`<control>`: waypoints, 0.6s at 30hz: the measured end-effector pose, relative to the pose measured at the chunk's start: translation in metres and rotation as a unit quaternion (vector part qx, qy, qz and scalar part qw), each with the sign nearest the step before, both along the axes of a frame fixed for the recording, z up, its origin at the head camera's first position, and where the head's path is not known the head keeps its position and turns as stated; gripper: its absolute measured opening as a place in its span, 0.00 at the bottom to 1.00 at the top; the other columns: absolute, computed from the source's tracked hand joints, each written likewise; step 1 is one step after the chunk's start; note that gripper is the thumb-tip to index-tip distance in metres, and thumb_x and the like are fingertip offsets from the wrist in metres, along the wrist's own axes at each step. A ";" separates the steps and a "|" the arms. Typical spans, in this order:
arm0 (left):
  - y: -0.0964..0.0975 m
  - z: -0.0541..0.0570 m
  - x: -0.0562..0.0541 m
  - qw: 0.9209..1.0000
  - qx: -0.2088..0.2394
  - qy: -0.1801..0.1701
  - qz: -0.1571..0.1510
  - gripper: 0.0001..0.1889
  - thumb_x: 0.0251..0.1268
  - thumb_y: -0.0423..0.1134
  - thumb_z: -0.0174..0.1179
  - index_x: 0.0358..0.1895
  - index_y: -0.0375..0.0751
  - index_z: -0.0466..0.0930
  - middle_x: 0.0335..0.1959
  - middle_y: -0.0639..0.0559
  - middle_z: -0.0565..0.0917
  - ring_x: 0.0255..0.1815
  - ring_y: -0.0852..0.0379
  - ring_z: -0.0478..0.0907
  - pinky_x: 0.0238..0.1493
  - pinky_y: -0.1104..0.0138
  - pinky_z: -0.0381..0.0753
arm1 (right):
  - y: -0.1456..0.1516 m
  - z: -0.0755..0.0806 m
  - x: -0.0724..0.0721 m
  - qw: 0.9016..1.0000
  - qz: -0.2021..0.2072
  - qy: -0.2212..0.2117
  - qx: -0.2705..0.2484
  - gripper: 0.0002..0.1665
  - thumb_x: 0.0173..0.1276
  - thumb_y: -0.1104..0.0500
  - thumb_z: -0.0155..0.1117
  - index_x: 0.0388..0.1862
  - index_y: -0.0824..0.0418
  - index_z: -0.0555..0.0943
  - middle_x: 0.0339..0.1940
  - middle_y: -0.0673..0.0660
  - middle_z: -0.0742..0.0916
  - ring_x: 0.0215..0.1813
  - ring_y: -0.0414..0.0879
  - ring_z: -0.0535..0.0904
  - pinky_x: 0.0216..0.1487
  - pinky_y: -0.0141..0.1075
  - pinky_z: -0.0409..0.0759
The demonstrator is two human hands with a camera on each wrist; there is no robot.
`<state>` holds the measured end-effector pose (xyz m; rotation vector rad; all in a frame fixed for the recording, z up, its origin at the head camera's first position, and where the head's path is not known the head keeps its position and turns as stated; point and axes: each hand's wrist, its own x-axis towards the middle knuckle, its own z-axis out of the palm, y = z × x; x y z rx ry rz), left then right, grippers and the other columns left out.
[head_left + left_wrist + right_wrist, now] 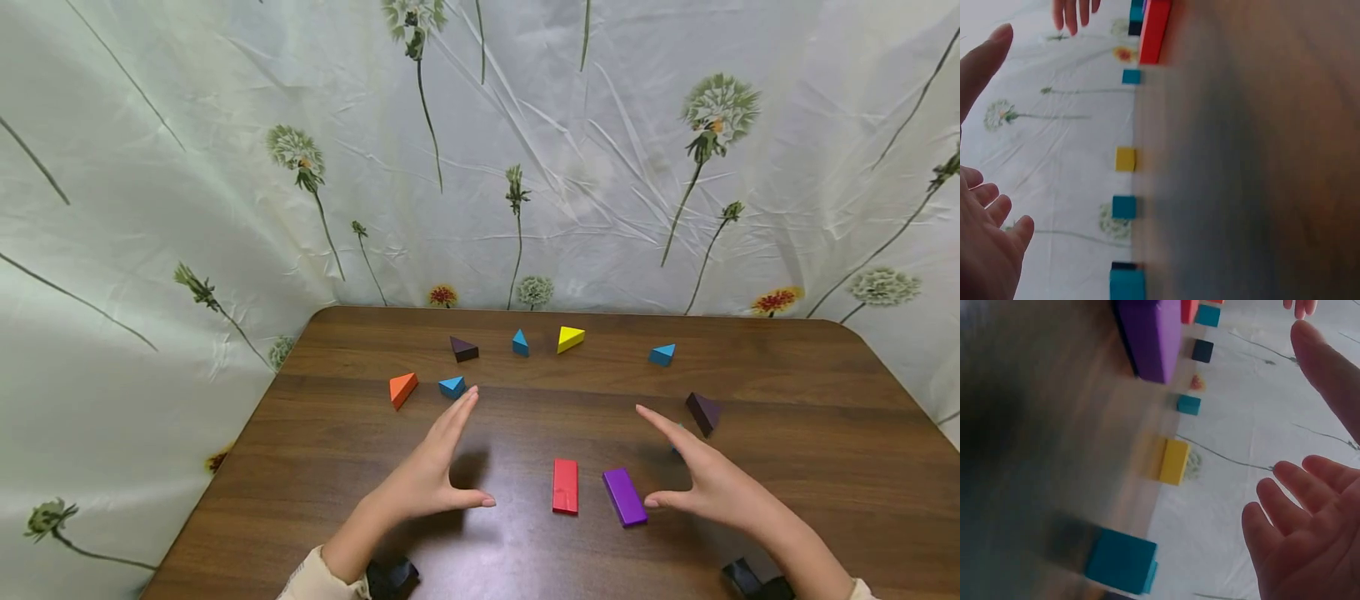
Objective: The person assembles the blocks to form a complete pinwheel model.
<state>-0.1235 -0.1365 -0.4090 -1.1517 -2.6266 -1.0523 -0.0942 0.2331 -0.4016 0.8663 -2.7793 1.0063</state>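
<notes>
Both hands hover over the wooden table with thumbs spread from straight fingers, holding nothing. My left hand (431,471) is left of the red rectangular block (566,486), its fingertips near a blue triangular block (452,387) in the head view. My right hand (708,475) is just right of the purple rectangular block (625,497); the thumb tip appears close to it, and I cannot tell whether they touch. Another small blue block (677,439) is mostly hidden behind the right fingers. The red and purple blocks lie flat, a small gap between them.
Farther back lie an orange triangular block (402,390), a dark one (464,349), a blue one (521,342), a yellow one (571,338) and another blue one (662,355). A dark triangular block (703,414) sits beyond the right hand. A dandelion-print curtain (600,167) hangs behind the table (300,467).
</notes>
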 end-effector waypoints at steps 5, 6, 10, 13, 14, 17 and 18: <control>0.013 -0.007 0.005 0.999 -0.005 -0.042 -0.013 0.62 0.37 0.53 0.72 0.71 0.50 0.34 0.71 0.57 0.41 0.69 0.56 0.42 0.62 0.51 0.55 | -0.005 -0.011 0.001 1.000 0.020 -0.020 -0.012 0.55 0.46 0.50 0.73 0.70 0.53 0.53 0.66 0.56 0.67 0.64 0.32 0.57 0.55 0.19 0.59; 0.015 -0.008 0.006 0.999 -0.008 -0.047 -0.016 0.61 0.38 0.53 0.72 0.71 0.50 0.34 0.71 0.57 0.41 0.69 0.57 0.42 0.62 0.51 0.54 | -0.006 -0.013 0.001 0.999 0.025 -0.023 -0.015 0.55 0.46 0.50 0.73 0.70 0.54 0.54 0.65 0.57 0.67 0.64 0.32 0.57 0.55 0.19 0.58; 0.025 -0.013 0.009 0.997 -0.024 -0.063 -0.028 0.60 0.40 0.53 0.71 0.71 0.51 0.33 0.71 0.56 0.42 0.69 0.58 0.42 0.63 0.54 0.55 | -0.008 -0.022 0.003 0.998 0.034 -0.047 -0.011 0.52 0.49 0.47 0.71 0.69 0.56 0.56 0.65 0.56 0.67 0.64 0.32 0.57 0.55 0.21 0.60; 0.032 -0.017 0.010 0.997 -0.032 -0.059 -0.038 0.58 0.41 0.53 0.70 0.71 0.49 0.35 0.71 0.51 0.46 0.69 0.57 0.44 0.62 0.56 0.56 | -0.009 -0.026 0.005 0.997 0.035 -0.067 0.005 0.51 0.51 0.42 0.68 0.69 0.56 0.56 0.65 0.55 0.67 0.64 0.37 0.58 0.56 0.26 0.63; 0.034 -0.018 0.010 0.997 -0.034 -0.054 -0.042 0.58 0.42 0.52 0.70 0.71 0.48 0.37 0.71 0.50 0.47 0.69 0.56 0.45 0.62 0.56 0.56 | -0.009 -0.026 0.005 0.997 0.035 -0.074 0.010 0.51 0.51 0.42 0.67 0.69 0.57 0.57 0.65 0.55 0.67 0.64 0.38 0.59 0.56 0.27 0.64; 0.041 -0.023 0.009 0.997 -0.042 -0.046 -0.050 0.56 0.43 0.53 0.69 0.71 0.43 0.40 0.70 0.48 0.50 0.68 0.55 0.49 0.62 0.58 0.57 | -0.009 -0.028 0.006 0.995 0.035 -0.093 0.016 0.50 0.51 0.40 0.66 0.68 0.56 0.58 0.64 0.55 0.69 0.63 0.42 0.62 0.55 0.30 0.66; 0.043 -0.025 0.009 0.997 -0.046 -0.046 -0.051 0.55 0.44 0.54 0.68 0.71 0.42 0.41 0.70 0.48 0.51 0.68 0.55 0.50 0.62 0.58 0.57 | -0.009 -0.028 0.006 0.994 0.036 -0.102 0.017 0.49 0.51 0.40 0.66 0.68 0.56 0.58 0.63 0.54 0.69 0.63 0.42 0.62 0.55 0.31 0.66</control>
